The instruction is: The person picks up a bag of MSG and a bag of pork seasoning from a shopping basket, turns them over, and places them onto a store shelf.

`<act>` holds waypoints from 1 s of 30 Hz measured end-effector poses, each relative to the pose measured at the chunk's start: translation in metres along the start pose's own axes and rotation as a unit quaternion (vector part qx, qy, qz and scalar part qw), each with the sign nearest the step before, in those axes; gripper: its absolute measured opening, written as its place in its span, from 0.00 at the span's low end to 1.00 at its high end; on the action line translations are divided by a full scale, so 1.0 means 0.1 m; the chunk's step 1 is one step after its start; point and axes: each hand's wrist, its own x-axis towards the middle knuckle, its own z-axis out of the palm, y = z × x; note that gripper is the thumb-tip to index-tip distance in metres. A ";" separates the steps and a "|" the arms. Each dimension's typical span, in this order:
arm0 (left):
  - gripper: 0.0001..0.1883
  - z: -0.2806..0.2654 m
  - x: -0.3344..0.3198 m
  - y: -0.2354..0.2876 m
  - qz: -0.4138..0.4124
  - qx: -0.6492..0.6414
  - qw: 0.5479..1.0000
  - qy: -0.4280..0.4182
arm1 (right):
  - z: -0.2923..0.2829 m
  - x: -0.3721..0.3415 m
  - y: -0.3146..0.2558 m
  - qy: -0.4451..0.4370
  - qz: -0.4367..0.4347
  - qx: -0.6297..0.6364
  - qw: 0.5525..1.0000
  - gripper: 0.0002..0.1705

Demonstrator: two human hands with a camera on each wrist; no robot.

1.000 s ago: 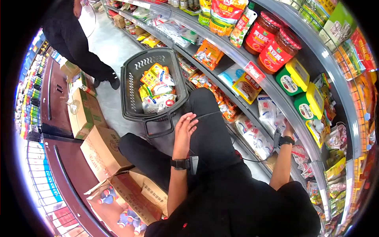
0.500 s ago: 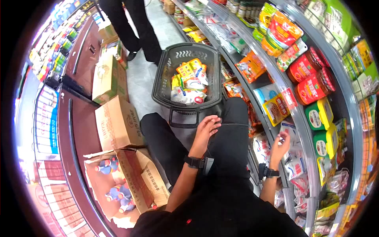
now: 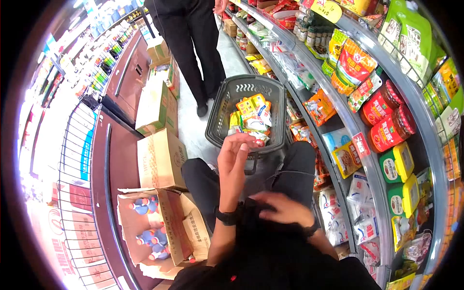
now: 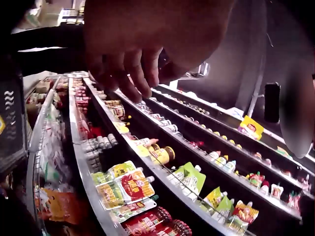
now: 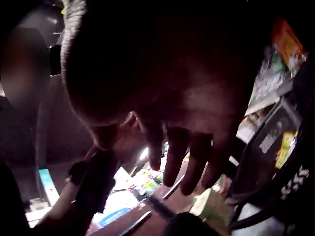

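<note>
In the head view my left hand is raised in front of the basket, with nothing in it. Its fingers hang loosely bent in the left wrist view. The right hand lies across my lap, close to the left wrist and its black band; part of it is hidden by dark cloth. Extended fingers and no held item show in the right wrist view. Yellow and white packets lie in the basket, partly behind the left fingers.
Shelves of jars, yellow-lidded tubs and packets curve along the right. Cartons and an open box of bottles stand at left. A person in black trousers stands beyond the basket.
My right hand has left the shelf and come in beside the left wrist. The left hand is now raised, its fingers overlapping the basket's near edge. The standing person appears farther right.
</note>
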 end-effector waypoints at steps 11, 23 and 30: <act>0.10 0.27 0.11 -0.05 0.069 0.154 0.985 -0.032 | 0.23 0.10 0.03 0.030 0.032 0.231 0.972 0.15; 0.09 0.31 0.09 -0.11 0.077 0.225 0.971 -0.019 | 0.30 -0.01 0.06 0.050 0.045 0.221 0.973 0.16; 0.09 -0.03 -0.04 -0.17 0.035 0.266 0.963 0.026 | 0.40 0.11 0.12 -0.048 0.115 0.108 0.986 0.26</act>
